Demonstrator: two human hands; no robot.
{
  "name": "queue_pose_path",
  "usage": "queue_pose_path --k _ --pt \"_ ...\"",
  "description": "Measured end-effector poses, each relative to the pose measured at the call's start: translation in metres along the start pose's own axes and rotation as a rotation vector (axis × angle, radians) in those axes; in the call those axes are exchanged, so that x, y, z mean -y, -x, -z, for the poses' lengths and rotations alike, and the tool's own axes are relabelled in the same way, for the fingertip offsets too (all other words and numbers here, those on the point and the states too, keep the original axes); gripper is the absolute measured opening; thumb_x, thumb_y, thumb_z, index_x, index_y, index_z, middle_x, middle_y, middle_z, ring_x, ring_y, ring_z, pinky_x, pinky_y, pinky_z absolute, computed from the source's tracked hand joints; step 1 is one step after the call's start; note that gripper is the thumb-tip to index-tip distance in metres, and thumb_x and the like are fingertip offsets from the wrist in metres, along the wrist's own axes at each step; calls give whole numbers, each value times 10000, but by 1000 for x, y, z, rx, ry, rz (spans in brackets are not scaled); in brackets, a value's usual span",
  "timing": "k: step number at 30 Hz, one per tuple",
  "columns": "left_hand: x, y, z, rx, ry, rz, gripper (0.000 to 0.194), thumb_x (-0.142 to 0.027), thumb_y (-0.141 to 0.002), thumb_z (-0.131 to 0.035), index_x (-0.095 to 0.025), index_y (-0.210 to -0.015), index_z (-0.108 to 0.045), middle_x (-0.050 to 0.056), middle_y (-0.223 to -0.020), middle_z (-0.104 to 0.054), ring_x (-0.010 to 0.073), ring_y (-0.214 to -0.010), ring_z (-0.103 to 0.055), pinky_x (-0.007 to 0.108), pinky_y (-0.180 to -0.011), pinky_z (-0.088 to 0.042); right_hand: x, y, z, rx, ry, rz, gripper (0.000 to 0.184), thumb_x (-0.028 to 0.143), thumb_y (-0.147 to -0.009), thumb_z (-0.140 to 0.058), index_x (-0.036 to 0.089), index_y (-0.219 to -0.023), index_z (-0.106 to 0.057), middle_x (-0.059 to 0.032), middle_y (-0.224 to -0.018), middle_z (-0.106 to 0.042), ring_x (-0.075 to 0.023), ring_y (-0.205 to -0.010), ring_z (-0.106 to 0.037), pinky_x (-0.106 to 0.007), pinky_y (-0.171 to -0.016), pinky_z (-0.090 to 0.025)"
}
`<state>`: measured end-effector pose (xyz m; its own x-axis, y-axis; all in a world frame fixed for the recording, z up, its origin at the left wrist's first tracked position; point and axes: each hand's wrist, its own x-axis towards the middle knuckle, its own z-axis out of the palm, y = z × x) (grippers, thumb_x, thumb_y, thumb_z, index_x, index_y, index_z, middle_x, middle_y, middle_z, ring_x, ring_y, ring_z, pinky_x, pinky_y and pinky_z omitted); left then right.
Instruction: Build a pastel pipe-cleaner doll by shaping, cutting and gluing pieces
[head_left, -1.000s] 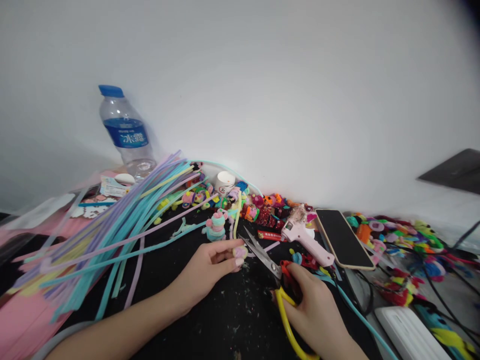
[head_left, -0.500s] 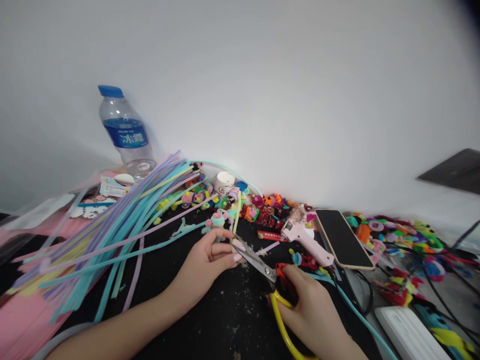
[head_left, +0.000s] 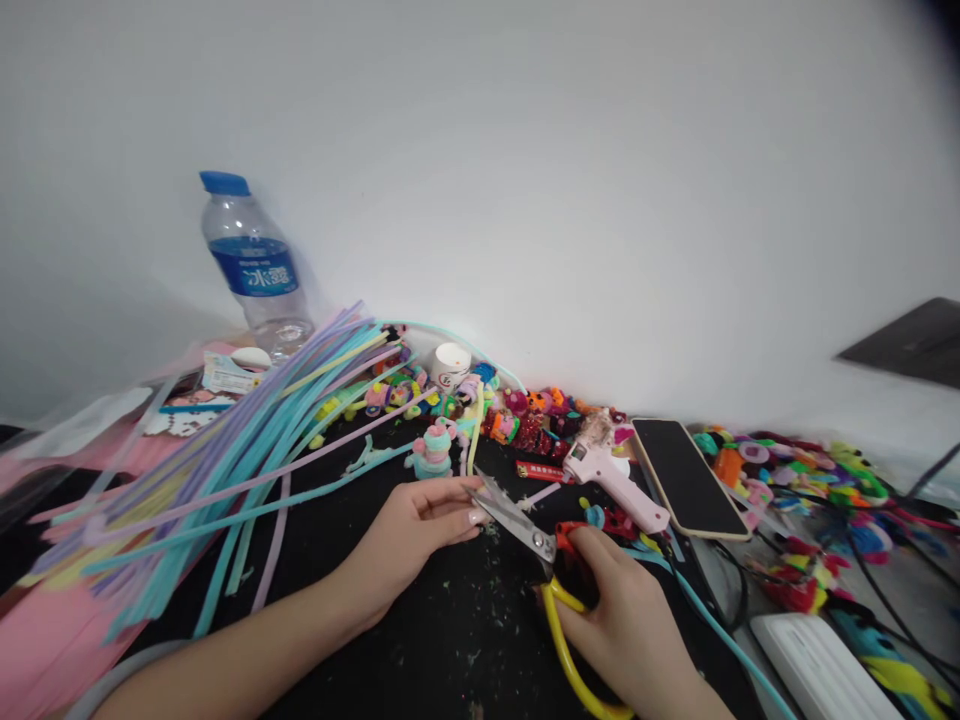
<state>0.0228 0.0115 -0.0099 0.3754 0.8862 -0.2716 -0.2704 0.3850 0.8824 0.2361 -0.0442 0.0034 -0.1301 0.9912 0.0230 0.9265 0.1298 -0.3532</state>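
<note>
The scissors [head_left: 517,521] have smooth, shiny metal blades and yellow handles [head_left: 562,650] of glossy plastic. The craft stems [head_left: 255,450] are fuzzy and matt, the bottle [head_left: 241,218] clear, shiny plastic. The pink glue gun [head_left: 624,492] is smooth plastic (its upper end looks rough and crusted). The phone [head_left: 690,478] has a dark, glossy screen; the worktop [head_left: 427,640] is matt black.

Scissor handles [head_left: 561,640] partly hidden, white box [head_left: 821,665] cropped

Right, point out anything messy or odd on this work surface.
Pale flecks litter the black work surface below the scissors, like stray trimmings. The top of the pink glue gun looks brownish and grubby, unlike its clean handle; I can't tell what coats it.
</note>
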Motion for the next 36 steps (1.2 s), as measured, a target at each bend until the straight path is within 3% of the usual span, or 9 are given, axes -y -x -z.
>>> queue_pose_path --k 11,21,36 --pt "1 0 2 -27 -4 -61 304 -178 -704 -664 -180 -982 -542 27 -802 -704 144 -772 -615 234 -726 -431 -1 -3 2 -18 135 46 261 233 -712 -549 190 -967 -511 -108 -1007 -617 -254 -855 -623 -352 -690 -504" --pt "-1 2 -1 -62 -22 -18 453 -160 -693 -651 -145 -1109 -474 28 -707 -709 145 -716 -637 263 -740 -470 0 -3 5 35 175 31 242 275 -731 -556 195 -956 -524 -117 -1052 -609 -273 -894 -617 -364 -712 -504" --pt "-2 2 -2 -81 -50 11 490 -187 -700 -666 -124 -1146 -474 74 -782 -735 169 -779 -665 286 -771 -501 6 -2 7 112 139 -34 191 288 -736 -554 209 -909 -558 -75 -891 -645 -261 -821 -633 -327 -676 -494"
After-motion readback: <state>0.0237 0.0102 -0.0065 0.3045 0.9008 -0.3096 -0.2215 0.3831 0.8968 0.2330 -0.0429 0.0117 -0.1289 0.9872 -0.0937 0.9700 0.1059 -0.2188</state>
